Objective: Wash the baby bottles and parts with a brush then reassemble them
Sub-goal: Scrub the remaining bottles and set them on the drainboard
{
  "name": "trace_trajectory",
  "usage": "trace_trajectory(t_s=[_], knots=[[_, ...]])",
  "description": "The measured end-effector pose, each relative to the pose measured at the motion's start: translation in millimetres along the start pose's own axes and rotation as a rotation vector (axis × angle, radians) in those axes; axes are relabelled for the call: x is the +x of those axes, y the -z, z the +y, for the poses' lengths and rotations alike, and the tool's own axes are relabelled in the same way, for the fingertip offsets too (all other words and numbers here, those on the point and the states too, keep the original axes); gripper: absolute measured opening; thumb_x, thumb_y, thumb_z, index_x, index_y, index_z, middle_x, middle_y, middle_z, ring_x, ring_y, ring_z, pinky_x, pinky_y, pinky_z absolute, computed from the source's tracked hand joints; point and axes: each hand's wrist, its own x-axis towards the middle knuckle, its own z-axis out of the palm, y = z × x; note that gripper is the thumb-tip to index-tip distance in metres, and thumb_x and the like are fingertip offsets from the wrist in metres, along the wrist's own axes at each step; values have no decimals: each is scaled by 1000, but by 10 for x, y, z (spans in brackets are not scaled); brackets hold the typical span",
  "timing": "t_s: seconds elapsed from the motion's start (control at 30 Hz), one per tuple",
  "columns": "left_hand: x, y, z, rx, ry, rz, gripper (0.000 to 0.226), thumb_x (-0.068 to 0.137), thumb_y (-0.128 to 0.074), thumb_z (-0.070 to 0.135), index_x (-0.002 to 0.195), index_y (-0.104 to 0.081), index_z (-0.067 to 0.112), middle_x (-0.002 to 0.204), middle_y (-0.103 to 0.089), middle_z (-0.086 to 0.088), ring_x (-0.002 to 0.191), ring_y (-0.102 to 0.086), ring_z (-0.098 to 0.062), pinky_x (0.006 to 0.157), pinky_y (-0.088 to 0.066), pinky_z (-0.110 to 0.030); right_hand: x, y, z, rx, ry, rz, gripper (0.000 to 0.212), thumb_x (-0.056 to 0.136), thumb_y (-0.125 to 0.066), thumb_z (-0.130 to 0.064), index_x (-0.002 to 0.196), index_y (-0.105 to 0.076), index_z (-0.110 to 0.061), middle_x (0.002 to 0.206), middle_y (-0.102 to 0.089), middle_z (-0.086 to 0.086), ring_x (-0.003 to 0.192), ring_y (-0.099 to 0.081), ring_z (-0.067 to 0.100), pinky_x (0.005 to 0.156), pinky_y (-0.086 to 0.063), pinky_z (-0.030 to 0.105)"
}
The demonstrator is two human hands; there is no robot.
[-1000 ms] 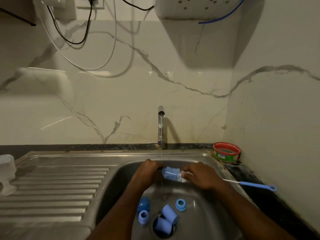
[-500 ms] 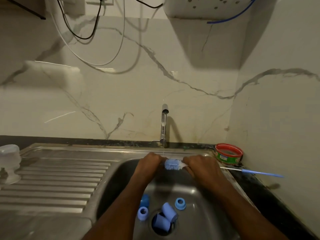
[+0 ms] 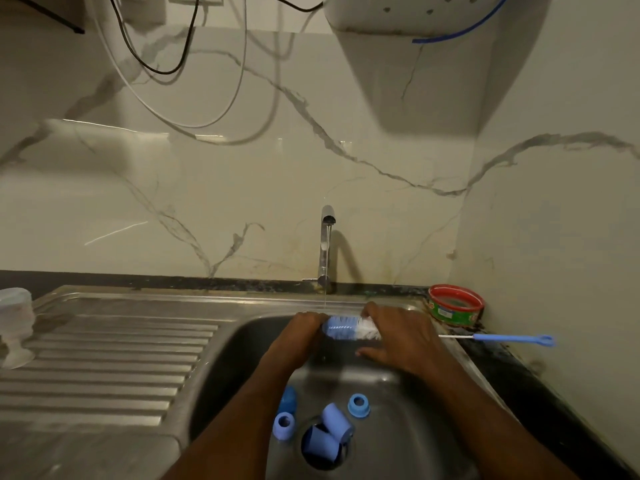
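**Brush under the tap: light, wet, slippery**

Head view: long bottle brush with blue-and-white bristle head point(image 3: 349, 331) and thin blue handle sits just below the steel tap point(image 3: 325, 251), in its stream. Left hand point(image 3: 301, 336) curls round the bristle tip; right hand point(image 3: 398, 336) grips the stem. Probably light, with soft bristles and a bendy wire; best held at the stem. Blue plastic bottle parts point(image 3: 332, 427) lie below the tap by the drain.

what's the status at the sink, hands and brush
Left hand and right hand both grip the blue-and-white bristle bottle brush under the running steel tap. Blue plastic caps and rings wait around the drain. Nothing in the way.
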Motion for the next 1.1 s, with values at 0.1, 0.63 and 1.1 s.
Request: trace_trajectory(t_s=[0.1,0.63,1.1], knots=[[-38,5,-56,-58,-54,71,34,96,-67,29,128,-62,19,126,-66,-4,115,-62,-15,104,-49,-40,13,13,-58,-142,15,9,46,92,-58,-60,130,-54,-35,122,-66,-3,107,-62,17,90,-50,37],[-3,0,-33,31,9,314,24,98,-62,26,122,-65,22,116,-68,-4,103,-65,-21,83,-48,-15,65,161,-157,359,-320,-244,43,98,-53,-55,125,-58,-21,111,-73,1,97,-67,21,80,-54,32],[101,-47,-125,58,-43,137,36,102,-55,42,125,-67,17,118,-70,-4,104,-67,-15,97,-54,-36,60,104,-119,780,-518,-310,23,94,-69,-31,113,-67,-17,79,-75,-3,71,-67,9,62,-52,23]])
